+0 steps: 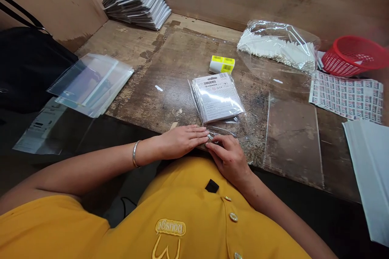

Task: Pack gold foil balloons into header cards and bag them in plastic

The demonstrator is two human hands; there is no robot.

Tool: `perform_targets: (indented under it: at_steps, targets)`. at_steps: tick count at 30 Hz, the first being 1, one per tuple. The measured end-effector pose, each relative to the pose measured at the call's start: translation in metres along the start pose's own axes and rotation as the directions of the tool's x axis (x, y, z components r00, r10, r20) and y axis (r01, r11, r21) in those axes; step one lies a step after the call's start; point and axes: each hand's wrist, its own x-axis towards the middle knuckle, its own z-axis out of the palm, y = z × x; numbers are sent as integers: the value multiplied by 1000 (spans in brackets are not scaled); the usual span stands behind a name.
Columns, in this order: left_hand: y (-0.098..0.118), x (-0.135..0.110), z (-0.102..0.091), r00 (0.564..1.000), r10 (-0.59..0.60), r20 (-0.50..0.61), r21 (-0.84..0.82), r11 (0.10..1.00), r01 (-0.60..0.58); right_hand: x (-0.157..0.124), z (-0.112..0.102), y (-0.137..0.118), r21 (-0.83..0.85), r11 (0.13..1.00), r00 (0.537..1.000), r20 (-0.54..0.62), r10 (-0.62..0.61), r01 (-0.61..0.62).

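Two hands work at the near edge of the worktop (146,101) in my view: the left hand (182,141) lies flat and open on a clear plastic bag (234,120), the right hand (229,158) pinches its lip, and I'd worry the stacked card-backed packets (216,98) inside could slide out if that thin film slips.

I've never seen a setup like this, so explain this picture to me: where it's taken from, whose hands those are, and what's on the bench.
There is no machine here: the picture comes from a camera worn on a person's head, looking down. The left hand lies flat by a clear plastic bag holding a stack of card-backed packets; the right hand has its fingers at the bag's edge. The wooden bench also holds a pile of clear sleeves, a yellow-barcoded pack, a bag of white cotton swabs, a red basket and a printed label sheet.
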Motion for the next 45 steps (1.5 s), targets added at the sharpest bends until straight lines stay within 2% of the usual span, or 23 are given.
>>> perform_targets:
  at_steps: [6,11,14,17,23,27,30,33,35,37,39,40,42,43,45]
  targets:
    - [1,2,-2,1000,-9,25,31,999,8,0,-5,-1,19,1000,1000,12,-17,16]
    - [0,3,-3,1000,21,-5,37,999,-21,1,-14,-6,-7,998,994,87,-60,60]
    - [0,3,-3,1000,21,-10,32,999,-20,5,-20,-6,-15,1000,997,70,-19,20]
    - [0,3,-3,1000,8,-10,26,1000,-8,13,-17,-1,-43,999,998,62,6,-3]
    - [1,6,-4,1000,-14,5,-3,1000,14,22,-3,9,39,999,991,130,-15,10]
    - [1,5,-2,999,-9,-44,23,1000,10,23,-4,9,82,996,984,174,-40,26]
    - [4,6,-2,994,12,-110,21,1000,-10,24,-3,8,163,986,977,215,-8,-28]
    - [9,12,-4,985,-56,-163,-6,998,55,29,-3,4,302,945,974,217,62,-127]
    - [12,19,-2,971,-138,-193,6,990,142,31,-13,-1,398,898,970,220,108,-190]
    - [15,26,1,956,-192,-223,63,975,211,22,-37,-6,482,837,958,239,160,-260]
    - [15,29,6,949,-197,-247,133,963,234,-5,-74,-6,539,755,925,275,261,-373]
    - [15,30,8,948,-193,-252,156,959,236,-26,-93,-4,549,703,892,293,344,-452]
    - [15,29,10,950,-181,-253,182,956,231,-78,-123,1,493,620,788,291,543,-610]
    - [15,28,9,951,-173,-256,192,955,226,-106,-130,4,425,629,753,255,607,-651]
    - [15,26,7,955,-134,-264,223,955,196,-153,-127,8,163,609,624,63,779,-776]
